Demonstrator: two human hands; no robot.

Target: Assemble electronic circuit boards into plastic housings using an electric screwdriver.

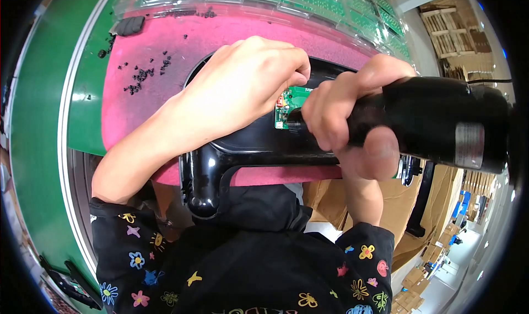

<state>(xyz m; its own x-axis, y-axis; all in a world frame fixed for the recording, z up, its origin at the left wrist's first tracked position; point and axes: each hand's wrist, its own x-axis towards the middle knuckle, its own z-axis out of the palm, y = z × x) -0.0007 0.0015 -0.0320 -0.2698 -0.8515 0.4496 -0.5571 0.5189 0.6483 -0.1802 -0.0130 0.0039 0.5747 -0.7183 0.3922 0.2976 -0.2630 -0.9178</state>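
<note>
My right fingers (326, 115) are gripping the black tool (427, 113), pointing left at the green board (299, 97); my left fingers (297, 66) are curling, hold hidden.

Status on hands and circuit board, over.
Right hand gripping black handheld tool. Left hand beside green circuit board. Board on black housing, right hand partly covering.

The black housing (254, 145) is smooth, glossy plastic.

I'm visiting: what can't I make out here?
In the head view:
Right part of the green circuit board: hidden by the right grip.
Front of the black tool: partly covered by that grip.
Fingertips of the left grip: mostly hidden beneath it.
Small black pieces: too tiny to identify.
</note>
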